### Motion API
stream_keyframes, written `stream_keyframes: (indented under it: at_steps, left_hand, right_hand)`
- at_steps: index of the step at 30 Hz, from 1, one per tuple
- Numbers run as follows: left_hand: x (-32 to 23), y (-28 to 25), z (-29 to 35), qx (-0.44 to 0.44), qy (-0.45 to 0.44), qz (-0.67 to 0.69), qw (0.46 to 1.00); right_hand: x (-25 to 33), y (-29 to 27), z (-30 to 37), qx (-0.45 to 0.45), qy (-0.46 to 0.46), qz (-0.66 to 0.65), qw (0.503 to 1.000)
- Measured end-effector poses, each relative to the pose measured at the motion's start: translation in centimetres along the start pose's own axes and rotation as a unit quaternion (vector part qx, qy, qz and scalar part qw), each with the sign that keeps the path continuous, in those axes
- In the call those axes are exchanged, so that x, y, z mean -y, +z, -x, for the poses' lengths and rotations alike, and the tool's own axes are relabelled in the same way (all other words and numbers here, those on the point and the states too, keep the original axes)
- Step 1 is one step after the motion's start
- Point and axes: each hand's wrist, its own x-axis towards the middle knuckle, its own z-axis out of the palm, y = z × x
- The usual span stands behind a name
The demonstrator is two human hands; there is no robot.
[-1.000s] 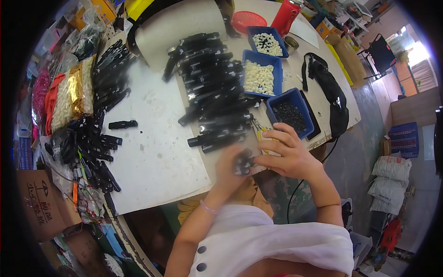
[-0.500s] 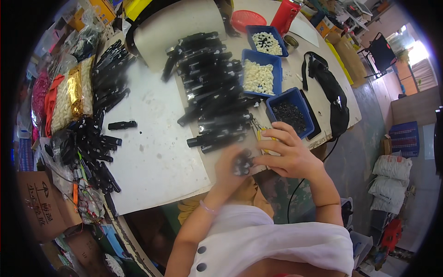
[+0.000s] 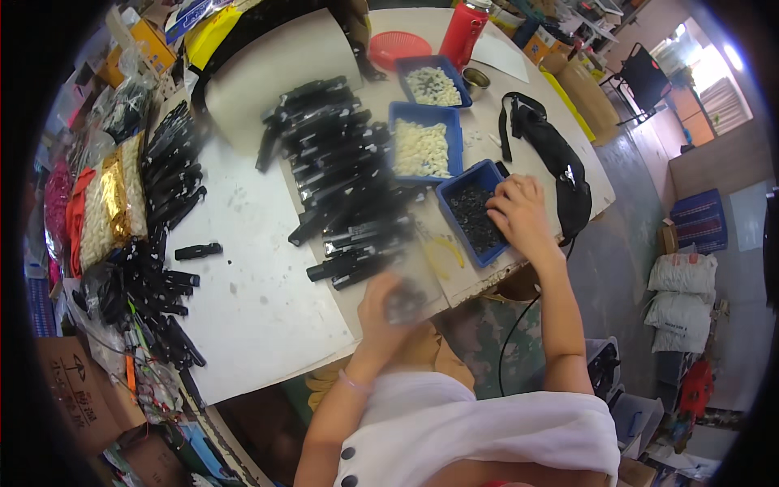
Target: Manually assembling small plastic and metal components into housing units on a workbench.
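Note:
My left hand point(image 3: 380, 318), near the table's front edge, is closed round a dark blurred part point(image 3: 407, 303); its exact kind cannot be made out. My right hand point(image 3: 523, 213) hangs over the right side of a blue tray point(image 3: 484, 258) of small black ring-like pieces point(image 3: 472, 213). Its fingers are bent together, the tips down at the pieces; what they pinch, if anything, is hidden. Yellow-handled pliers point(image 3: 448, 253) lie between my hands. Beyond my left hand, a long row of black tube-shaped parts point(image 3: 341, 174) lies stacked across the table.
Two blue trays of small white pieces point(image 3: 420, 148) stand farther back, near a red basket point(image 3: 399, 49) and a red bottle point(image 3: 465, 34). A black strapped pouch point(image 3: 556, 154) lies at right. More black parts point(image 3: 172, 296) pile up at the left, beside plastic bags.
My right hand has moved from beside the left hand, near the pliers, to the tray of black pieces. My left hand still holds the dark part, and the whole view has shifted slightly.

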Motion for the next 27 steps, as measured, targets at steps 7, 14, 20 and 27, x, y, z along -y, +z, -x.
stream_keyframes:
  at_steps: [7, 14, 20, 27]
  left_hand:
    - [-0.2, 0.1, -0.2, 0.000, 0.000, -0.006, 1.000]
    - [-0.3, 0.3, -0.3, -0.002, -0.005, -0.003, 1.000]
    - [-0.3, 0.2, -0.1, -0.001, -0.011, -0.002, 1.000]
    - [-0.3, -0.1, -0.3, 0.018, -0.013, -0.013, 1.000]
  right_hand:
    - [0.7, 0.5, 0.3, 0.004, 0.001, 0.015, 1.000]
    - [0.6, 0.9, 0.1, 0.017, -0.027, 0.024, 0.999]
    - [0.7, 0.7, -0.1, 0.064, -0.028, 0.010, 0.998]
    - [3.5, -2.1, -1.4, 0.019, -0.041, -0.136, 0.990]
